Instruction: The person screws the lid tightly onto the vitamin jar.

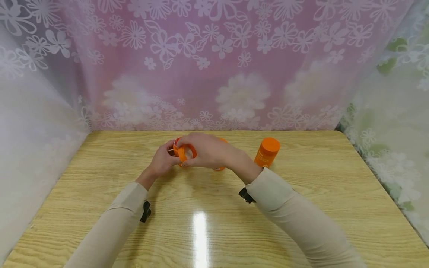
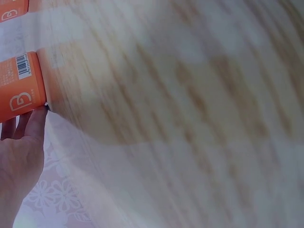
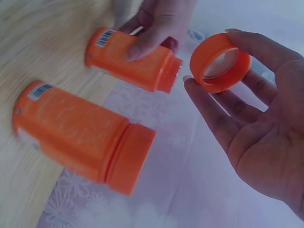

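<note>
My left hand (image 1: 161, 160) grips the side of an orange bottle (image 3: 116, 57) whose threaded neck is bare. Its barcode label (image 2: 23, 65) shows in the left wrist view. Just over the neck, my right hand (image 1: 211, 150) holds an orange screw lid (image 3: 203, 56) by its rim, thumb on one side and fingers on the other. The lid is tilted, apart from the bottle, with its pale inside showing. Close by, a second orange bottle (image 3: 71, 130) stands with its lid on, mostly hidden behind my right hand in the head view.
A third lidded orange bottle (image 1: 267, 152) stands on the wooden table (image 1: 174, 223), to the right beyond my right forearm. A pink floral curtain (image 1: 201, 74) hangs along the table's back edge. Pale floral cloth (image 1: 385, 130) hangs at the right side.
</note>
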A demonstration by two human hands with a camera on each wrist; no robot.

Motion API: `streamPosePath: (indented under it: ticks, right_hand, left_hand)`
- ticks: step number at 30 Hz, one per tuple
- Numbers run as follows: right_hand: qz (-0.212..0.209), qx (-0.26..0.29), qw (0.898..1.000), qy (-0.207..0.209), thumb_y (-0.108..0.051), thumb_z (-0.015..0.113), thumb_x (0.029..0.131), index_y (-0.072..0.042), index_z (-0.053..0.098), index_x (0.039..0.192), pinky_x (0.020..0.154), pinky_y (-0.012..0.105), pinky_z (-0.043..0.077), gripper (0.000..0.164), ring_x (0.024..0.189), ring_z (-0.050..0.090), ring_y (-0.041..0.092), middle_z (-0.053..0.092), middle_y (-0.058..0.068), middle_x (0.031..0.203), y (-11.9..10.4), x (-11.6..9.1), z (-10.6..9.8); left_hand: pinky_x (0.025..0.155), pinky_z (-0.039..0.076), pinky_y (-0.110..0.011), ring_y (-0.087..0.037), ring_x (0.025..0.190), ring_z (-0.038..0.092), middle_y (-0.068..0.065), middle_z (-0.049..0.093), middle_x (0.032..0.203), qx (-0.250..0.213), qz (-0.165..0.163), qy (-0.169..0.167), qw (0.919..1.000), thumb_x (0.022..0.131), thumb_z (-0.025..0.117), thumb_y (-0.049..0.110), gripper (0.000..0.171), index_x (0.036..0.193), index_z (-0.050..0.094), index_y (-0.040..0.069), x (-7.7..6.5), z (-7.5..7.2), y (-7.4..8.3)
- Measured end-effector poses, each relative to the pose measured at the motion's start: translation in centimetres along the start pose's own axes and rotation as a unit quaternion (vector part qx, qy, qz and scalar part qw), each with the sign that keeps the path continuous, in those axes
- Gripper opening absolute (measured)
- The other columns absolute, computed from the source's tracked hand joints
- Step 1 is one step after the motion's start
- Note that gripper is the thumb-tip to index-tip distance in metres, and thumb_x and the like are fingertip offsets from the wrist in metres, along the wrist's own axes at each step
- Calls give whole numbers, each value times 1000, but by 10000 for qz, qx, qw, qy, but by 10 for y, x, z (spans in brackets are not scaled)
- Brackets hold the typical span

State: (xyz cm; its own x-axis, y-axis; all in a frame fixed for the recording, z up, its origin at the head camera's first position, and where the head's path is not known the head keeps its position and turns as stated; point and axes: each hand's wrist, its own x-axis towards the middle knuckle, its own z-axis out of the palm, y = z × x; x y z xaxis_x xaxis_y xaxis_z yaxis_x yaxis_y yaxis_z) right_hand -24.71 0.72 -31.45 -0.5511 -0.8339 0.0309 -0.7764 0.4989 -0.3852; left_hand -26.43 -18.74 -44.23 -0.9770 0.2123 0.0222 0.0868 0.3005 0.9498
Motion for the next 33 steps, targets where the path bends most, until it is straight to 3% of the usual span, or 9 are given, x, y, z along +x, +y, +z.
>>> streamPosePath:
  ticks: [6,12,18,23,33]
  right_hand:
    - [502,520,9950,684,-35,61,81,-20,50,119,74,20,42,43,88,51,8,53,-9,109,0,11,-4]
    - [954,1153,9808,1247,-38,62,80,-25,47,122,76,22,44,46,94,52,9,52,-11,107,6,19,3]
    - [1261,1739,9598,1806,-39,63,79,-22,47,119,79,24,44,46,94,53,12,52,-10,102,16,28,15]
    - [1250,1933,9486,2172,-41,64,78,-18,48,114,75,22,44,45,90,52,10,53,-10,97,19,34,24]
    - [1187,2303,9351,2419,-35,66,77,-16,48,102,71,22,45,36,84,51,10,53,-6,94,20,42,34]
  left_hand:
    - [80,47,-32,-24,101,54,-8,49,116,-66,62,-90,9999,75,71,24,54,122,48,11,-2,0,6]
    - [79,48,-34,-25,98,55,-9,50,114,-161,30,-146,9998,77,70,18,51,122,48,9,-10,2,26]
    - [81,47,-33,-21,99,55,-3,51,115,4,33,32,10000,74,72,27,56,124,47,17,-1,2,2]
    - [82,46,-32,-20,99,55,-2,52,115,79,32,69,9999,73,72,29,61,126,45,17,0,2,-1]
    - [81,47,-34,-24,100,54,-7,50,119,-14,25,-78,10000,77,70,17,61,130,42,9,-11,2,26]
